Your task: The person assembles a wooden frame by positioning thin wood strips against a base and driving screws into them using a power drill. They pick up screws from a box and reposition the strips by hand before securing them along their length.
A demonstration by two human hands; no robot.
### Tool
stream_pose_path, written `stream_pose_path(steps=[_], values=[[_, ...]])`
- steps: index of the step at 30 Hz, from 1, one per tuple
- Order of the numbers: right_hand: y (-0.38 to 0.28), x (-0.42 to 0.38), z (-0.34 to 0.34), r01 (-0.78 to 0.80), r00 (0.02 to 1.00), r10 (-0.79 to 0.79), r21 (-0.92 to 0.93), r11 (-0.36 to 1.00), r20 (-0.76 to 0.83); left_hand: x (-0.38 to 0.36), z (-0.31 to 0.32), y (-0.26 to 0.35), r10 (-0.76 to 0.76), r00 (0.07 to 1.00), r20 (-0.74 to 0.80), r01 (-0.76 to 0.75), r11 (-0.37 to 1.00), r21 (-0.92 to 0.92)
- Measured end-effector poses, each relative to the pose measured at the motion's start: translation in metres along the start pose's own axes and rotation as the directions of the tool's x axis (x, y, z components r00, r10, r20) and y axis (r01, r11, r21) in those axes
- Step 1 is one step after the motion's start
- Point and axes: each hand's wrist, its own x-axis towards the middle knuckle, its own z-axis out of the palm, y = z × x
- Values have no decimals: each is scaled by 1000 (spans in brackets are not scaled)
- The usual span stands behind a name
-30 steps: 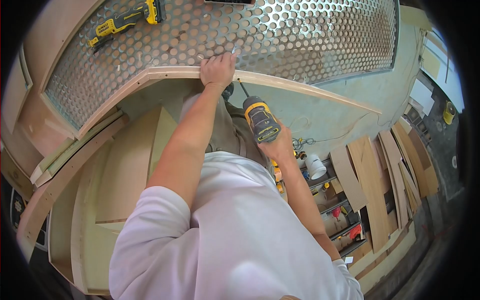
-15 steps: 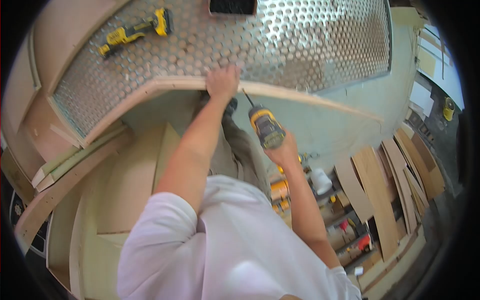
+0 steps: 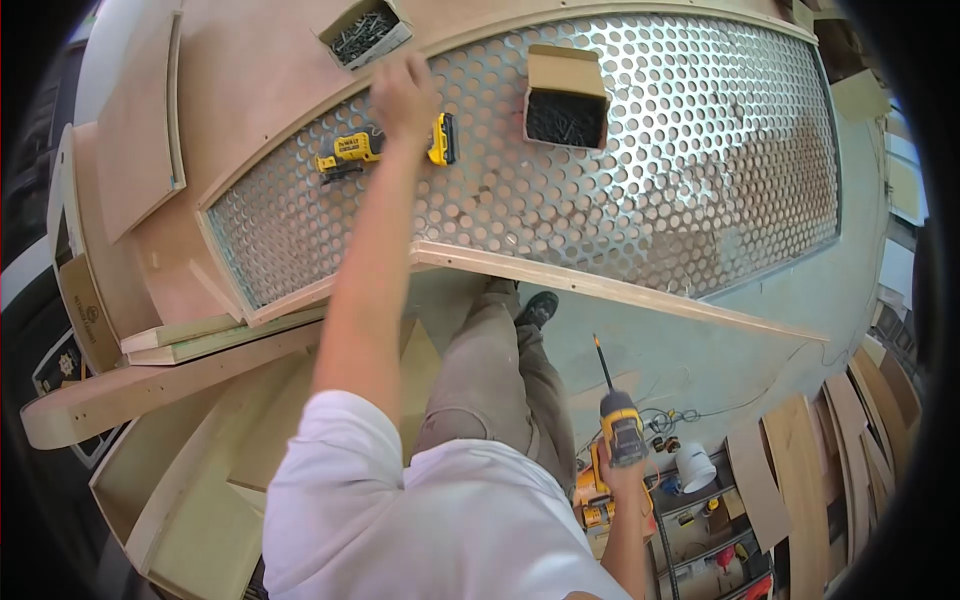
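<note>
My left hand (image 3: pixel 404 100) is stretched forward, close to an open cardboard box (image 3: pixel 385 47) of grey screws (image 3: pixel 362 38) on the plywood. Its fingers are blurred and partly turned away. Beneath that wrist lies a yellow-and-black DeWalt power tool (image 3: pixel 360 148) on the perforated metal sheet (image 3: pixel 480 200). My right hand (image 3: pixel 622 472) grips a yellow-and-black cordless drill (image 3: pixel 625 428) low on the right, its long bit (image 3: pixel 603 362) pointing forward. The drill is apart from the wooden edge strip (image 3: pixel 560 275) that borders the sheet.
A second open box (image 3: pixel 566 125) of dark screws stands on the metal sheet. Curved wooden parts (image 3: pixel 180 385) are at the left. Wooden boards (image 3: pixel 795 470) lean at the right, beside a tool shelf (image 3: pixel 700 540). A cable (image 3: pixel 740 405) runs along the floor.
My left hand has left the wooden strip and moved forward to the screw box. My right hand has drawn the drill back from the strip, down and right. The view has shifted too.
</note>
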Motion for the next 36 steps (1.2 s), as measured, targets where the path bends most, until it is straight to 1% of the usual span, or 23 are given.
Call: stream_pose_path(steps=[2,4,5,6,7,8,11,14,15,17,18,19,20,22,23,25,26,28,29,31,32,34,36], values=[[7,-12,5,-68,998,68,68,995,11,59,7,-40,5,999,-52,0,996,95],[28,-20,16,-58,998,60,58,997,-33,102,12,-77,-13,990,139,-18,976,216],[29,-20,19,-90,995,93,120,989,-23,116,14,-88,-32,972,232,-33,961,273],[24,-21,18,-125,992,129,180,976,-10,125,11,-82,-86,921,380,-28,958,284],[22,-23,17,-160,987,163,237,958,6,133,6,-75,-140,845,517,-23,955,296],[29,-25,20,-173,985,172,229,958,23,138,2,-71,-191,747,636,-19,951,308],[39,-22,26,-195,981,190,218,956,42,124,14,-83,-49,778,627,-129,964,234],[21,-10,24,-152,987,160,244,958,-12,132,29,-92,-206,841,500,126,974,190],[11,-6,23,-121,989,137,259,958,-47,143,35,-104,-358,782,510,363,927,94],[1,0,19,-80,992,101,244,966,-73,162,40,-118,-449,789,419,406,893,194],[13,1,24,-113,990,130,264,958,-47,169,37,-120,-492,790,366,429,870,243],[29,1,31,-147,987,159,282,948,-19,170,31,-125,-367,854,370,251,912,324],[39,3,35,-182,982,187,298,937,11,176,22,-122,-385,808,447,225,901,370],[26,10,27,-319,948,299,328,889,109,190,4,-117,-430,691,581,162,875,456],[19,12,23,-388,922,354,337,858,160,188,-2,-124,-406,686,603,137,887,441],[31,14,30,-253,967,243,333,908,74,183,-13,-136,-353,672,651,86,910,405],[36,14,33,-183,983,184,328,927,29,180,-16,-141,-350,672,652,110,918,380],[45,15,38,-179,983,182,350,920,23,172,-21,-150,-341,675,655,155,933,325],[45,16,38,-178,983,183,360,916,20,169,-21,-153,-256,699,667,49,949,312],[46,19,36,-165,986,159,279,946,44,161,-20,-159,-80,718,691,-163,947,279],[46,20,35,-159,987,150,238,958,56,158,-22,-154,-80,723,686,-174,940,293],[22,22,28,-92,996,92,191,977,6,154,-24,-139,-78,732,677,-199,926,322],[12,26,26,-64,998,65,144,987,-4,151,-14,-134,-175,723,668,-233,849,475]])
